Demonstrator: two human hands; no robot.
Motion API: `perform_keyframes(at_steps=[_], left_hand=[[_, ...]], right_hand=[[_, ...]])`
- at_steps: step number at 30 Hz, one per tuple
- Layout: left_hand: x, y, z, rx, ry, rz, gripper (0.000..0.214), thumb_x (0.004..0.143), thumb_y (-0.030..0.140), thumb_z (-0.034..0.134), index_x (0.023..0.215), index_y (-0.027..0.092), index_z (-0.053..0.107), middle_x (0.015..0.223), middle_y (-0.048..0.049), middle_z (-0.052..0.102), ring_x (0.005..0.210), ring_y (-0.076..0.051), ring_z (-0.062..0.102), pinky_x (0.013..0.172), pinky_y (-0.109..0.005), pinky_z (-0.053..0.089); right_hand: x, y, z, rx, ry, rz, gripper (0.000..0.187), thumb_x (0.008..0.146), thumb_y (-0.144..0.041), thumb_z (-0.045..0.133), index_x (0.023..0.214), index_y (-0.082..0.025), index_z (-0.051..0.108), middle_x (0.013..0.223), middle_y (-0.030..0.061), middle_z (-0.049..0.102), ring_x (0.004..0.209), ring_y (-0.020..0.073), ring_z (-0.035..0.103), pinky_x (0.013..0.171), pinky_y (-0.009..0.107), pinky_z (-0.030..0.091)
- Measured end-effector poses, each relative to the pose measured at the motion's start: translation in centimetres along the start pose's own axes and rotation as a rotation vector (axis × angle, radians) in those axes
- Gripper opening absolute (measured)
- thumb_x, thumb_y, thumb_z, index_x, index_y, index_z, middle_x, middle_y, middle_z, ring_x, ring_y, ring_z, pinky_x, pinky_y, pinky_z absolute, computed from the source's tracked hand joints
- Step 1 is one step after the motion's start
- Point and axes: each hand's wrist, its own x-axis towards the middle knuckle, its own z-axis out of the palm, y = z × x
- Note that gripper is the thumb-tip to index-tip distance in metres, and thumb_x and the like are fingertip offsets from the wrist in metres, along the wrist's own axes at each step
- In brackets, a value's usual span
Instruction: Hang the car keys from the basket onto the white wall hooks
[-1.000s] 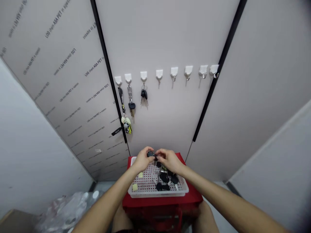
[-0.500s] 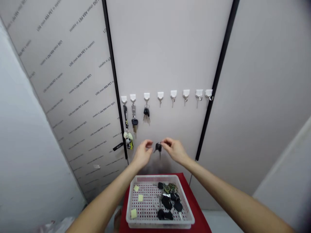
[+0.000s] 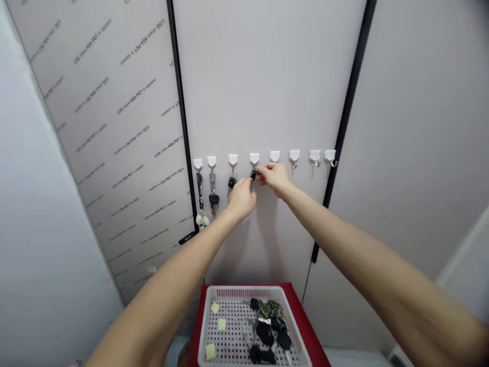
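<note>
Both my hands at frame centre on wall. My right hand [image 3: 275,177] pinches black key [image 3: 252,175] just under fourth white hook [image 3: 254,158]. My left hand [image 3: 242,196] curled beside key; grip unclear. White basket [image 3: 205,326] bottom centre.

Plain indoor key-storage corner; kind of building not determinable. Grey wall panels [image 3: 267,76] split by black vertical strips [image 3: 179,102], protective film with printed lettering [image 3: 114,117] left of the left hand [image 3: 241,198]. Row of white adhesive hooks [image 3: 294,155] level with the right hand [image 3: 275,177], three hung with keys [image 3: 214,198]. White perforated basket [image 3: 202,326] of further keys [image 3: 265,331] below both hands, on a red stand [image 3: 303,329].
</note>
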Motion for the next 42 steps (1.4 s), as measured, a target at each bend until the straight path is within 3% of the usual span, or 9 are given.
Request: perform_keyframes(at_steps=[7, 12, 14, 19, 22, 27, 31, 36, 42], left_hand=[[-1.4, 0.0, 0.8, -0.001, -0.052, -0.023, 0.036, 0.063, 0.013, 0.041, 0.099, 0.009, 0.041, 0.103, -0.0090, 0.044, 0.096, -0.017, 0.038, 0.085, -0.030, 0.028], [-7.4, -1.4, 2.6, -0.087, -0.163, -0.069, 0.034, 0.062, 0.012, 0.041, 0.096, 0.011, 0.043, 0.101, -0.0066, 0.045, 0.096, -0.015, 0.038, 0.085, -0.027, 0.028], [-11.2, -2.4, 4.2, -0.116, -0.270, -0.122, 0.033, 0.062, 0.013, 0.041, 0.095, 0.013, 0.044, 0.099, -0.0060, 0.046, 0.094, -0.014, 0.039, 0.083, -0.027, 0.030], [-20.5, -3.5, 7.7, -0.111, -0.662, -0.178, 0.035, 0.061, 0.019, 0.045, 0.095, 0.016, 0.043, 0.098, -0.0060, 0.046, 0.092, -0.017, 0.040, 0.081, -0.028, 0.030], [-23.1, -3.2, 8.6, -0.070, -0.828, -0.168, 0.040, 0.056, 0.027, 0.050, 0.094, 0.017, 0.043, 0.096, -0.0069, 0.047, 0.088, -0.019, 0.043, 0.075, -0.028, 0.033], [-23.0, -3.1, 8.8, 0.002, -0.913, -0.246, 0.036, 0.055, 0.023, 0.049, 0.090, 0.019, 0.044, 0.083, -0.0046, 0.054, 0.075, -0.019, 0.049, 0.062, -0.026, 0.036], [-22.7, -4.1, 8.6, 0.036, -0.891, -0.305, 0.030, 0.057, 0.021, 0.046, 0.087, 0.021, 0.046, 0.076, -0.0021, 0.056, 0.071, -0.016, 0.050, 0.060, -0.024, 0.035], [-23.3, -4.7, 8.1, -0.036, -0.871, -0.225, 0.026, 0.053, 0.031, 0.051, 0.076, 0.019, 0.053, 0.075, -0.0018, 0.054, 0.070, -0.014, 0.047, 0.059, -0.021, 0.035], [-23.2, -4.8, 8.0, -0.076, -1.012, -0.340, 0.014, 0.054, 0.023, 0.048, 0.064, 0.018, 0.057, 0.059, 0.0008, 0.054, 0.054, -0.010, 0.045, 0.048, -0.018, 0.033]], right_hand=[[0.6, 0.7, 0.3, -0.072, 0.027, 0.057, 0.006, 0.059, -0.017, 0.050, 0.056, -0.012, 0.048, 0.047, -0.0010, 0.049, 0.039, 0.0064, 0.045, 0.036, 0.019, 0.038], [-2.4, 3.9, -0.8, -0.159, 0.051, -0.038, 0.016, 0.061, -0.019, 0.046, 0.075, -0.013, 0.052, 0.060, -0.0005, 0.052, 0.044, 0.0046, 0.045, 0.041, 0.017, 0.037], [-5.6, 6.4, -1.5, -0.226, -0.094, -0.015, 0.018, 0.061, -0.018, 0.045, 0.077, -0.013, 0.052, 0.060, -0.0008, 0.052, 0.045, 0.0045, 0.044, 0.043, 0.017, 0.036], [-16.3, 13.0, -3.5, -0.447, -0.859, 0.065, 0.013, 0.058, -0.017, 0.047, 0.068, -0.014, 0.055, 0.058, -0.0012, 0.054, 0.053, 0.0081, 0.047, 0.053, 0.021, 0.038], [-20.7, 15.4, -4.3, -0.679, -1.032, -0.055, 0.019, 0.052, -0.018, 0.054, 0.071, -0.016, 0.057, 0.070, 0.0020, 0.055, 0.068, 0.0136, 0.048, 0.062, 0.024, 0.037], [-22.7, 17.2, -4.4, -0.922, -0.985, -0.242, 0.030, 0.051, -0.020, 0.056, 0.081, -0.019, 0.055, 0.086, 0.0057, 0.050, 0.082, 0.0185, 0.043, 0.072, 0.029, 0.033], [-22.5, 17.7, -3.9, -0.984, -0.941, -0.259, 0.027, 0.058, -0.023, 0.050, 0.085, -0.021, 0.053, 0.082, 0.0050, 0.049, 0.079, 0.0172, 0.043, 0.069, 0.027, 0.032], [-21.8, 18.3, -3.3, -0.987, -0.860, -0.153, 0.018, 0.067, -0.018, 0.038, 0.074, -0.020, 0.055, 0.076, 0.0035, 0.053, 0.071, 0.0130, 0.046, 0.060, 0.022, 0.033], [-21.5, 18.1, -3.2, -0.899, -0.823, -0.172, 0.016, 0.064, -0.016, 0.041, 0.072, -0.018, 0.054, 0.078, 0.0028, 0.054, 0.075, 0.0131, 0.045, 0.064, 0.022, 0.033]])
